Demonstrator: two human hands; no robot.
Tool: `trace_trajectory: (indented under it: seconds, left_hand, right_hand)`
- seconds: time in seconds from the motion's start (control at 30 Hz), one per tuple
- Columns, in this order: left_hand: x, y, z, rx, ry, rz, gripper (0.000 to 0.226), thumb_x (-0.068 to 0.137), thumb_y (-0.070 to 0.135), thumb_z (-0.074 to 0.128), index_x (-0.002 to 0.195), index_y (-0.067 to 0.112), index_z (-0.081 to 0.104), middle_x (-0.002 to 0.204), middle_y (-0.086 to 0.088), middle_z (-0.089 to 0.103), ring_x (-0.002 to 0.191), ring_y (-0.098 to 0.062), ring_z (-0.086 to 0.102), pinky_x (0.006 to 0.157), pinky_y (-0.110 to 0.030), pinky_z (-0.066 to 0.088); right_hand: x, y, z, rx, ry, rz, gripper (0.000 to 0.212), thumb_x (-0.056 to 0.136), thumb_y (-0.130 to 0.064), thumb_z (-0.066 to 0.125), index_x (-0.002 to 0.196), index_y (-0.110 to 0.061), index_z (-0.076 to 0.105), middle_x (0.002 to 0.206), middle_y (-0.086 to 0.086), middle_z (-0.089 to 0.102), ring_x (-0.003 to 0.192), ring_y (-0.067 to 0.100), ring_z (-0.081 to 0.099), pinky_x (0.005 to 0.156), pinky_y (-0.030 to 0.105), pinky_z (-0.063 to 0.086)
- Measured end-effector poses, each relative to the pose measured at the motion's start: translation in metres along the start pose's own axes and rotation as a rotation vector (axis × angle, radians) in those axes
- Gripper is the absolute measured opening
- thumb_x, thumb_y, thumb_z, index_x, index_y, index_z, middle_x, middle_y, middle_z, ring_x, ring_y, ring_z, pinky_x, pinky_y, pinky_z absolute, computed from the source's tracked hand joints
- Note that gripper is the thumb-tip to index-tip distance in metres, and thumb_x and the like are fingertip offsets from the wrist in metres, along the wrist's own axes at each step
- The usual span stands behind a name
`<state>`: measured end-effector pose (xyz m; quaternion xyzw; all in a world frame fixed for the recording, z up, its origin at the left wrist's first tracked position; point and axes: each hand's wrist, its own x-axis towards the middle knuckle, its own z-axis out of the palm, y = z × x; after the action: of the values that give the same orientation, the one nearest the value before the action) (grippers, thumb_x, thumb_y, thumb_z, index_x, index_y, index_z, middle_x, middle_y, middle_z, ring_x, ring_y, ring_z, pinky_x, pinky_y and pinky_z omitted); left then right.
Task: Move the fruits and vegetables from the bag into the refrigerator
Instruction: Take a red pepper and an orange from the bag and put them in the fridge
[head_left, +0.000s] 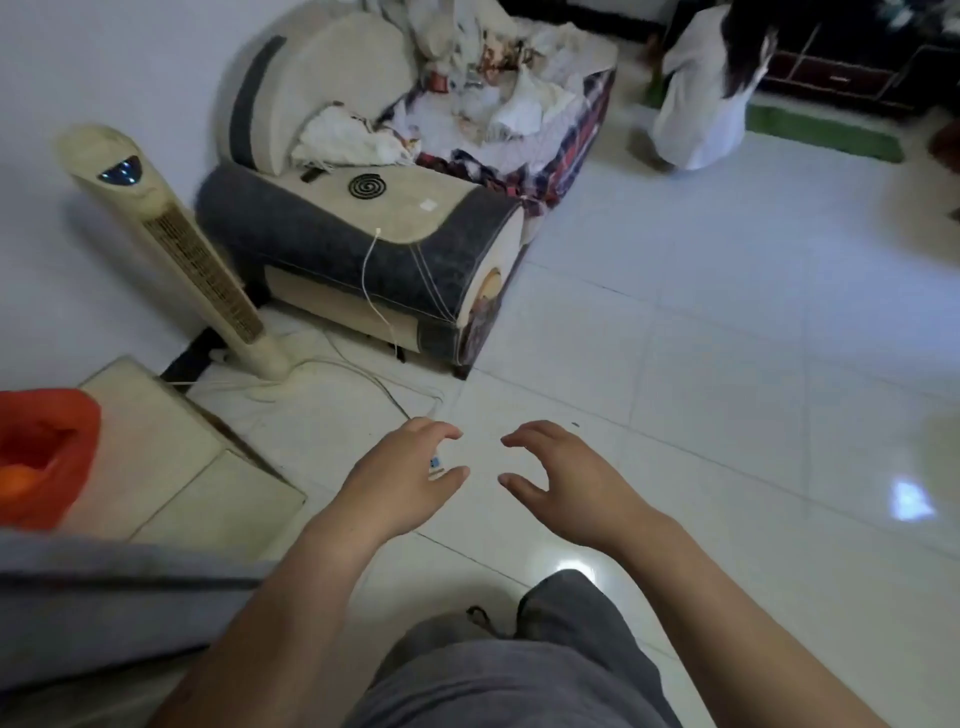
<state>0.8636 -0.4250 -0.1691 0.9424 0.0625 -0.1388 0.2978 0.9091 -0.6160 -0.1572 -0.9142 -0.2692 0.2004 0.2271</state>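
Note:
An orange-red plastic bag (49, 447) sits at the far left edge on a cream cabinet top (171, 457). Its mouth is open, and an orange fruit (18, 480) shows inside it. My left hand (402, 480) and my right hand (561, 478) hover side by side over the white tiled floor, well to the right of the bag. Both have their fingers curled and apart, and both hold nothing. No refrigerator is recognisable in this view.
A cream tower fan (176, 254) stands by the wall with cords (384, 389) trailing over the floor. Behind it is a grey and cream sofa (374, 234) piled with cloths. A person in white (701, 93) crouches at the back right. A grey surface (104, 597) lies lower left.

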Motion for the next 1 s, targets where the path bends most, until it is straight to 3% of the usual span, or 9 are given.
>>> trace_trajectory:
  seconds: [0.13,0.33,0.5,0.83,1.0]
  left_hand:
    - [0.035,-0.022,-0.023,-0.055,0.145,-0.180,0.041,0.087,0.041,0.055,0.126,0.028,0.049,0.131,0.010,0.047,0.115,-0.009,0.048,0.096,-0.032,0.043]
    - [0.098,-0.050,-0.065,-0.133,0.295,-0.498,0.044,0.088,0.040,0.054,0.129,0.028,0.046,0.135,0.009,0.043,0.110,-0.012,0.052,0.090,-0.028,0.044]
    - [0.124,-0.070,-0.099,-0.221,0.424,-0.730,0.044,0.088,0.036,0.056,0.129,0.026,0.047,0.133,0.005,0.046,0.117,-0.012,0.047,0.092,-0.021,0.036]
    - [0.130,-0.148,-0.152,-0.346,0.643,-0.979,0.047,0.088,0.038,0.058,0.131,0.023,0.047,0.133,0.002,0.047,0.118,-0.015,0.047,0.099,-0.031,0.040]
    - [0.143,-0.237,-0.187,-0.351,0.617,-1.017,0.049,0.089,0.041,0.054,0.133,0.023,0.044,0.137,0.001,0.043,0.122,-0.016,0.044,0.100,-0.035,0.040]
  right_hand:
    - [0.091,-0.005,-0.018,-0.043,-0.117,-0.175,0.043,0.091,-0.042,0.051,0.131,-0.025,0.048,0.136,-0.007,0.045,0.120,0.014,0.046,0.098,0.024,0.038]
    - [0.240,-0.020,-0.049,-0.113,-0.295,-0.471,0.045,0.091,-0.043,0.051,0.131,-0.023,0.048,0.137,-0.004,0.045,0.122,0.016,0.045,0.100,0.029,0.039]
    - [0.332,-0.050,-0.065,-0.138,-0.413,-0.663,0.043,0.092,-0.042,0.050,0.131,-0.023,0.048,0.136,-0.004,0.045,0.122,0.015,0.045,0.099,0.025,0.037]
    - [0.437,-0.159,-0.021,-0.193,-0.579,-0.921,0.044,0.090,-0.043,0.053,0.131,-0.030,0.045,0.139,-0.009,0.042,0.124,0.008,0.042,0.102,0.024,0.036]
    - [0.488,-0.230,0.026,-0.225,-0.591,-0.935,0.043,0.090,-0.041,0.053,0.131,-0.029,0.045,0.139,-0.009,0.042,0.124,0.008,0.041,0.100,0.022,0.035]
